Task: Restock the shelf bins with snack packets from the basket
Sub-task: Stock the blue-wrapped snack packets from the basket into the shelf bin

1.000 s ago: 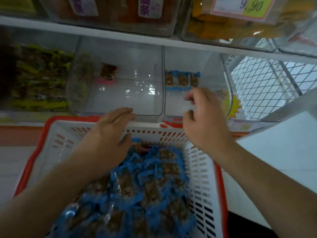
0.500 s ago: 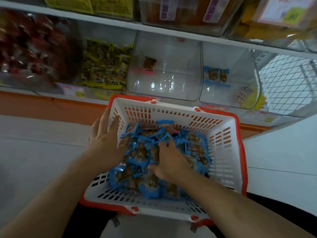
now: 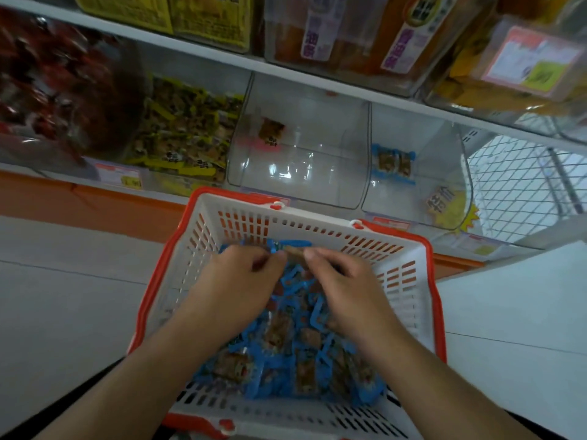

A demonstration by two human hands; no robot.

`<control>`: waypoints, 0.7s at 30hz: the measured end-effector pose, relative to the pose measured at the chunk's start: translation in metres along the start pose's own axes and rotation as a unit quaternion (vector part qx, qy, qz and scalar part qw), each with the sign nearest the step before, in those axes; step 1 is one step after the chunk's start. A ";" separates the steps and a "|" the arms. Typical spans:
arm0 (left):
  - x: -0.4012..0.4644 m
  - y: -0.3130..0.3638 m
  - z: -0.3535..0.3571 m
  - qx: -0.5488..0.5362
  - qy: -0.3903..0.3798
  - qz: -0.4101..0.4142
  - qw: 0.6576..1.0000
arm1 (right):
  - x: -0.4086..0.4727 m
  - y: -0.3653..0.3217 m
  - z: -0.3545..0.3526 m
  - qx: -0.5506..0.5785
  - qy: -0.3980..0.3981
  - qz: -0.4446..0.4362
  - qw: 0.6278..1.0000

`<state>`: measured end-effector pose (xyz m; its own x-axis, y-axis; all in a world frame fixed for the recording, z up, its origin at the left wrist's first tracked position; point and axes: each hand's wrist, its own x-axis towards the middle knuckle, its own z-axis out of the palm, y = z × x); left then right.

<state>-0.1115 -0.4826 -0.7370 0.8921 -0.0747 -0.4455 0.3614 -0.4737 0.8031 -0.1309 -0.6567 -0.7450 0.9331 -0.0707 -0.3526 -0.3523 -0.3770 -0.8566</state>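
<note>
A white basket with a red rim sits below me, heaped with blue-edged snack packets. My left hand and my right hand are both inside it, over the far part of the heap. Their fingertips meet on one blue packet, pinched between them. On the shelf beyond, a clear bin at the right holds a few matching blue packets. The clear bin beside it holds a single pink-edged packet.
Left of the clear bins stand a bin of yellow packets and one of red packets. The upper shelf carries orange and yellow goods with a price tag. A wire mesh panel closes the right end. Pale floor lies on both sides.
The right hand came back from the blue-packet bin into the basket. Both hands have since moved to the far end of the heap and closed on one packet.
</note>
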 end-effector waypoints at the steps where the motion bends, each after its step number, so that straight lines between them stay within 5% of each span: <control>1: 0.000 0.009 0.005 -0.105 -0.020 -0.022 0.994 | -0.003 -0.003 -0.003 -0.005 -0.008 -0.031 0.999; 3: 0.002 0.018 0.012 -0.239 -0.028 -0.029 0.970 | -0.007 -0.004 -0.009 -0.054 -0.013 -0.103 0.993; 6: 0.016 0.015 0.017 -0.201 -0.005 0.022 0.979 | 0.001 0.002 -0.017 -0.043 0.047 -0.167 0.984; 14: 0.043 0.029 0.038 -0.117 -0.012 0.104 0.988 | 0.033 -0.003 -0.058 0.012 0.082 -0.096 0.992; 17: 0.058 0.027 0.037 0.107 0.007 0.148 0.983 | 0.056 0.000 -0.092 0.065 0.166 -0.049 0.983; 21: 0.080 -0.002 0.042 0.354 0.034 0.199 0.913 | 0.126 0.018 -0.135 0.012 0.258 0.009 0.966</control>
<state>-0.0520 -0.5246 -0.7911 0.9379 -0.3218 -0.1293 -0.2397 -0.8708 0.4292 -0.0099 -0.7975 -0.7543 0.8363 -0.5306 -0.1378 -0.3644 -0.3504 -0.8628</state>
